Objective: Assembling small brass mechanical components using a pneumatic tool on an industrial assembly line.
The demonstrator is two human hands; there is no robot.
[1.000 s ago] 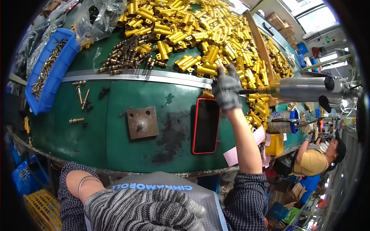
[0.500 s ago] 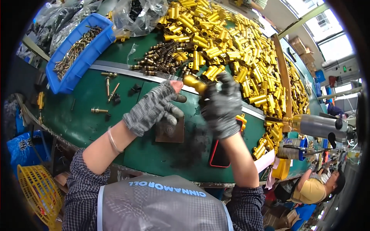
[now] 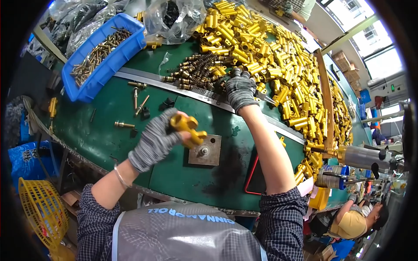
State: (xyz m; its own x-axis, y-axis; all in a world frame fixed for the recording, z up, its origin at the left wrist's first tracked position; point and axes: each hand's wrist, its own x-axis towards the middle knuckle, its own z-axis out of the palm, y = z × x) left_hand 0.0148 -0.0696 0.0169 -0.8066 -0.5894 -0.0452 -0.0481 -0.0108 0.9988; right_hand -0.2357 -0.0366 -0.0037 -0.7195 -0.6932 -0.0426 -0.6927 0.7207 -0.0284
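Note:
My left hand point(image 3: 154, 141), in a grey knit glove with bare fingertips, grips a gold cylindrical housing point(image 3: 185, 126) with protruding lugs, tilted above the table. Just below it, a square metal plate point(image 3: 211, 155) with a short upright peg lies on the green tabletop. My right hand point(image 3: 241, 91), gloved too, reaches to the near edge of the gold pile, beside dark coil springs on brass pins point(image 3: 198, 69). Its fingers are curled downward and hide what lies under them. A pointed metal tool point(image 3: 266, 99) sticks out beside that hand; whether it is held is unclear.
A large heap of gold housings point(image 3: 296, 82) covers the far right. A blue bin point(image 3: 124, 56) of pins stands far left. Loose pins point(image 3: 124, 125) and black caps point(image 3: 167, 103) lie left. My right forearm partly covers a red-edged phone point(image 3: 250, 176). Another person point(image 3: 355, 217) works at right.
My hands have moved apart. The left has drawn nearer with the gold housing, which was between both hands. My right hand has gone forward to the parts, uncovering the metal plate and its peg.

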